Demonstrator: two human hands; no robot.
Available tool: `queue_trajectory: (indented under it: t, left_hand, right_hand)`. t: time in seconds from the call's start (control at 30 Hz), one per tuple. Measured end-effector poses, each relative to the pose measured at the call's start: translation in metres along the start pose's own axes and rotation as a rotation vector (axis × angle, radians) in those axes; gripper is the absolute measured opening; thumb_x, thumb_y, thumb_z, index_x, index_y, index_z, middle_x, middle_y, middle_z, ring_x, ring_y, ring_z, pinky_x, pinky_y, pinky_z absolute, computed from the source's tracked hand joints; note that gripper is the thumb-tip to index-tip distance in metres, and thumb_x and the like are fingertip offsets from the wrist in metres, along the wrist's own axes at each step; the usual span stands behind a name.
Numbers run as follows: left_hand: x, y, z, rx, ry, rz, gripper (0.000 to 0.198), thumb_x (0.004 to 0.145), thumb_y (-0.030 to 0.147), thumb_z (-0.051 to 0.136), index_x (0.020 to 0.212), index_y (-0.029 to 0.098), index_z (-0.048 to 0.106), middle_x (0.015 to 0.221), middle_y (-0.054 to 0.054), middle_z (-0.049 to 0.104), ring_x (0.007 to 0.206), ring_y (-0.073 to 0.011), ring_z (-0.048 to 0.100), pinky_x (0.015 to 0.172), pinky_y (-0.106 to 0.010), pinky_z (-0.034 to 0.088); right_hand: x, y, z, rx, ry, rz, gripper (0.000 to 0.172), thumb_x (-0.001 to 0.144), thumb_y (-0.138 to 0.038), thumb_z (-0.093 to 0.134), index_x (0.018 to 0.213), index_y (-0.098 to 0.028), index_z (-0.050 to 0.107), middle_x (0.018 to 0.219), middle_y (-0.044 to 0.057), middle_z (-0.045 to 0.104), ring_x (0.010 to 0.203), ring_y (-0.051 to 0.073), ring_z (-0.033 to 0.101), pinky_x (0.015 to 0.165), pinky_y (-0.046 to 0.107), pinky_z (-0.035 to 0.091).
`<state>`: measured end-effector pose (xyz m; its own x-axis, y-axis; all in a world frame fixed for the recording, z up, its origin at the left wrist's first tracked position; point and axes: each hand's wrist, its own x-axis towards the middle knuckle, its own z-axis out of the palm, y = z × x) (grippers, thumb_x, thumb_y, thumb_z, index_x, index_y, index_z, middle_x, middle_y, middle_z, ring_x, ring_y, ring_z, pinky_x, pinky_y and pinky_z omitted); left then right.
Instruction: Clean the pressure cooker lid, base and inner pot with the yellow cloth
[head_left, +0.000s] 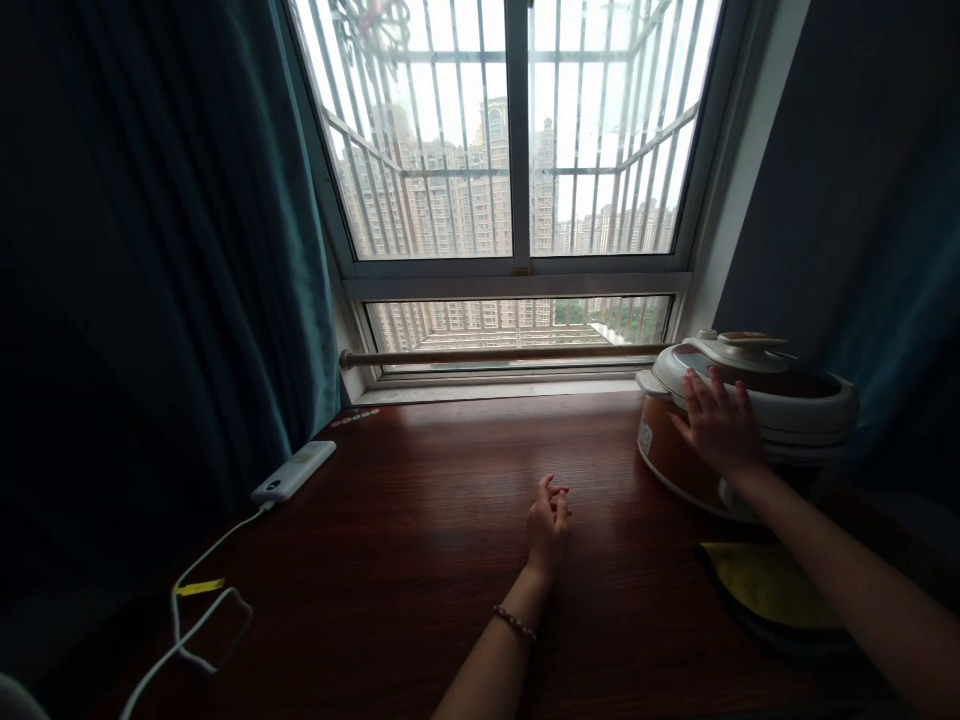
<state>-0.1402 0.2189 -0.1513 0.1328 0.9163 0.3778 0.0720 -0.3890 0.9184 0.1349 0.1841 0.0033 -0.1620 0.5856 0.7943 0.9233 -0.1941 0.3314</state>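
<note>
A white-and-brown electric cooker (679, 465) with its lid (795, 380) on stands at the right of the dark red wooden table. My right hand (720, 425) lies against its near upper side, fingers stretched and spread, gripping nothing. Over the middle of the table is my left hand (549, 525), with a beaded bracelet (514, 624) on the wrist. Its fingers are loosely bent and a little apart, and nothing shows in them. Below my right forearm lies a yellow cloth-like piece with a dark edge (765, 585), partly covered by the arm.
On the left, a white power bank (296, 470) lies on the table (420, 560) with a white cable (217, 545) and a yellow tag (201, 587). A blue curtain (247, 220) hangs beside it. Behind the table, a rod (495, 355) crosses before the barred window (517, 265).
</note>
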Motion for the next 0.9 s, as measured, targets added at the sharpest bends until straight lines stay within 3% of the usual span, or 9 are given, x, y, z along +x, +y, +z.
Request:
queue_trajectory:
  t: [0.47,0.6,0.73,0.83,0.9]
  left_hand:
    - [-0.004,0.003,-0.004,0.102,-0.043,0.012,0.033,0.088,0.035,0.039,0.117,0.019,0.045,0.097,-0.008,0.066,0.071,-0.0166,0.063,0.068,-0.03,0.048]
    - [-0.003,0.005,0.0,0.14,-0.067,0.037,0.029,0.087,0.032,0.041,0.111,0.018,0.05,0.094,-0.008,0.067,0.07,-0.0163,0.063,0.068,-0.03,0.048]
    - [-0.004,0.006,0.004,0.171,-0.095,0.069,0.029,0.087,0.031,0.04,0.11,0.018,0.052,0.092,-0.007,0.067,0.069,-0.0153,0.064,0.068,-0.029,0.049]
    - [-0.005,0.008,0.004,0.186,-0.108,0.091,0.028,0.087,0.03,0.041,0.111,0.019,0.053,0.093,-0.006,0.068,0.072,-0.0148,0.064,0.069,-0.028,0.05]
    - [-0.007,0.008,0.004,0.194,-0.114,0.1,0.028,0.087,0.03,0.042,0.11,0.019,0.053,0.093,-0.005,0.068,0.073,-0.0146,0.064,0.068,-0.027,0.05]
  right_hand:
    - [-0.005,0.012,0.003,0.02,0.014,0.034,0.062,0.087,-0.034,0.047,0.14,-0.006,0.029,0.143,0.016,0.032,0.135,0.032,0.018,0.108,0.056,0.008]
    - [-0.012,0.006,-0.004,0.085,0.013,-0.056,0.064,0.089,-0.038,0.045,0.143,-0.011,0.023,0.143,0.014,0.032,0.135,0.029,0.021,0.109,0.053,0.008]
    - [-0.068,-0.009,-0.011,0.223,-0.073,-0.171,0.055,0.09,-0.037,0.043,0.14,-0.016,0.031,0.14,0.009,0.04,0.132,0.024,0.03,0.109,0.045,0.02]
    - [-0.142,-0.021,-0.01,0.328,-0.252,-0.175,0.052,0.089,-0.04,0.041,0.136,-0.018,0.039,0.138,0.007,0.043,0.128,0.023,0.037,0.106,0.041,0.03]
    - [-0.191,-0.026,-0.009,0.351,-0.385,-0.094,0.053,0.089,-0.044,0.041,0.137,-0.02,0.038,0.138,0.006,0.042,0.128,0.025,0.037,0.103,0.045,0.033]
